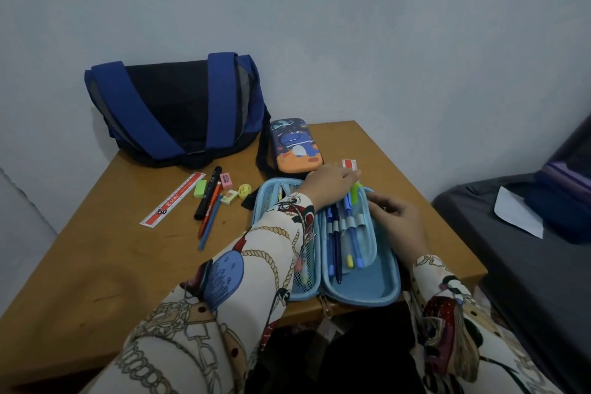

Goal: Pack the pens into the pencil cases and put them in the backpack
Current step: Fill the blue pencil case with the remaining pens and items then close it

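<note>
A light-blue pencil case [361, 293] lies open on the wooden table [112, 249], with several pens [335, 233] under its elastic loops. My left hand [329, 184] reaches across the case's far end, fingers curled over the top of a green-capped pen [355, 193]. My right hand [398, 219] rests at the case's right rim with loosely bent fingers. A closed dinosaur-print pencil case [295, 145] lies behind. The blue and black backpack [179, 109] stands at the back left. Loose pens [209, 205] lie left of the open case.
A red ruler [172, 200], a green eraser [200, 188], a pink eraser [225, 178] and small yellow items lie by the loose pens. A white eraser [349, 165] sits beyond my left hand. A dark bed [527, 265] with a paper sheet [518, 216] is at right.
</note>
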`<move>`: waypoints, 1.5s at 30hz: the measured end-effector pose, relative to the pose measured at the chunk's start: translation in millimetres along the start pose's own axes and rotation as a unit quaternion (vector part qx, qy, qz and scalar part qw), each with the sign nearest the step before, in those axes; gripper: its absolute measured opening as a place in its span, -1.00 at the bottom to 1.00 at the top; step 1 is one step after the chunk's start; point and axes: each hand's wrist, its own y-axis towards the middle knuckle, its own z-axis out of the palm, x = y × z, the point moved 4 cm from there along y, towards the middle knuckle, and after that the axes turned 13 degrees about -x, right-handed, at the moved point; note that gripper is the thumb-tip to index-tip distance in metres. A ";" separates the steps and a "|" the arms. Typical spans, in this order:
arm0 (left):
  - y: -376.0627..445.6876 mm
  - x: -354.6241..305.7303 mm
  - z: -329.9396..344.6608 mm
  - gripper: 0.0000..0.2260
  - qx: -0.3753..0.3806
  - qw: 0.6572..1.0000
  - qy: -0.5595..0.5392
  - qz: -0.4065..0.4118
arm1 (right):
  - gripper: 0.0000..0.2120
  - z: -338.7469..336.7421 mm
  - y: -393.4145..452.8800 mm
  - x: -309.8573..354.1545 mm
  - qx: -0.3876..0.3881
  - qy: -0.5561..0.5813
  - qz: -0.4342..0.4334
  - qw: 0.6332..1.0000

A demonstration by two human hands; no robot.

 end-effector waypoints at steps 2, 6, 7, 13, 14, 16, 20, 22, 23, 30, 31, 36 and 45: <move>-5.4 -1.8 -2.8 -0.46 0.000 1.000 0.008 -0.008 | -0.61 0.4 -0.2 1.1 -0.001 -0.015 -0.006 1.000; -15.7 -2.0 -8.9 -0.48 -0.069 0.996 -0.024 0.043 | -0.73 1.3 2.1 0.2 -0.001 -0.054 -0.021 0.998; -18.0 -0.7 -9.6 -0.49 -0.088 0.994 -0.044 0.052 | -0.73 1.2 2.7 -0.4 -0.001 -0.059 -0.018 0.998; -21.3 3.0 -8.6 -0.58 -0.101 0.993 -0.030 0.060 | -0.68 0.7 -0.2 2.3 0.005 -0.067 -0.027 0.997; -21.6 3.5 -8.5 -0.57 -0.087 0.995 -0.020 0.050 | -0.69 0.8 0.0 2.1 0.004 -0.064 -0.028 0.998; -22.0 4.1 -7.5 -0.55 -0.077 0.996 -0.008 0.048 | -0.74 0.9 1.1 1.4 -0.003 -0.063 -0.025 0.998; -22.3 4.8 -6.1 -0.55 -0.092 0.993 -0.005 0.068 | -0.79 0.5 2.8 -1.0 -0.023 -0.062 -0.022 0.998; -23.6 4.6 -8.3 -0.55 -0.115 0.991 -0.022 0.069 | -0.81 0.2 2.9 -0.2 -0.035 -0.058 -0.021 0.997; -24.6 4.3 -9.8 -0.54 -0.125 0.989 -0.028 0.068 | -0.77 0.1 3.1 -0.1 -0.040 -0.058 -0.022 0.997; -31.1 -0.9 -18.1 -0.56 -0.164 0.982 -0.042 0.084 | -0.83 1.1 4.0 -1.4 -0.042 -0.066 -0.016 0.997; -31.1 1.0 -21.1 -0.56 -0.180 0.979 -0.050 0.084 | -0.83 0.9 4.4 -1.9 -0.042 -0.071 -0.015 0.996; -40.0 25.3 -58.5 -0.72 -0.297 0.950 -0.092 0.026 | -0.80 0.2 5.1 -2.7 -0.043 -0.079 -0.009 0.996; -83.9 160.6 -143.9 -0.68 -0.365 0.876 0.111 -0.295 | -0.76 0.5 3.4 -1.1 -0.041 -0.081 -0.011 0.996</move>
